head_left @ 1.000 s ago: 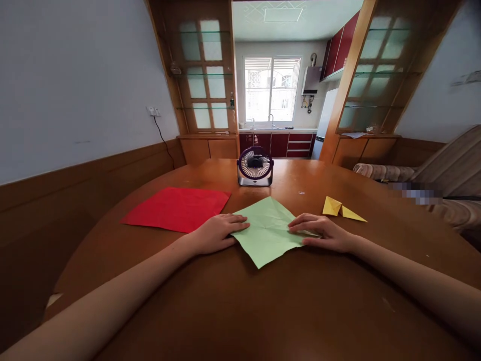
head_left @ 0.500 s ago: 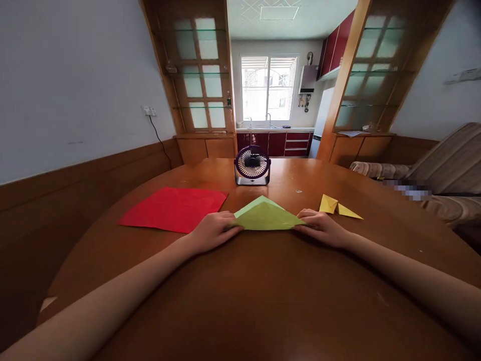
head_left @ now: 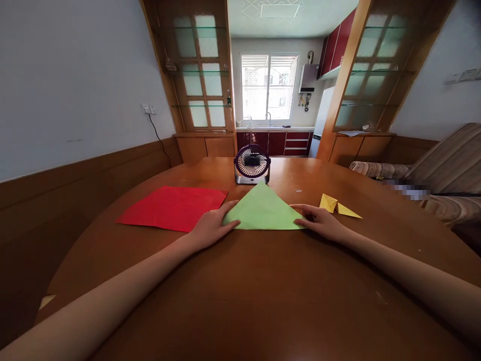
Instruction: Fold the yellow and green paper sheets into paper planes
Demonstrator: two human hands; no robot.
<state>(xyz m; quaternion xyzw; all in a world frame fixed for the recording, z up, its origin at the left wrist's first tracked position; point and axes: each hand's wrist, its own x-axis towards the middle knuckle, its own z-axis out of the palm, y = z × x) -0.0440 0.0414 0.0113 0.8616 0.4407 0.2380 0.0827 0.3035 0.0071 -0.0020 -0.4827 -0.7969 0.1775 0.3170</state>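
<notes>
A light green sheet of paper [head_left: 265,210], folded into a triangle, points away from me at the middle of the table. My left hand [head_left: 212,223] holds its left corner, the thumb on top and the other fingers along the slanting edge, partly hidden. At the right corner, my right hand [head_left: 321,220] grips the paper with the thumb over it and the index finger reaching past the edge. A red sheet of paper [head_left: 169,208] lies flat just beyond my left hand. Beside my right hand sits a folded yellow paper piece [head_left: 330,203] with pointed ends.
A small dark purple fan [head_left: 252,163] stands behind the green paper's tip on the round wooden table [head_left: 255,296]. Past the table's right edge is a striped sofa [head_left: 451,160]. A black cord [head_left: 160,135] hangs from the left wall's socket.
The green paper's tip has risen or spread farther away, and its triangle looks taller and flatter. My fingers have loosened from the pinched corners and spread along the slanting edges.
</notes>
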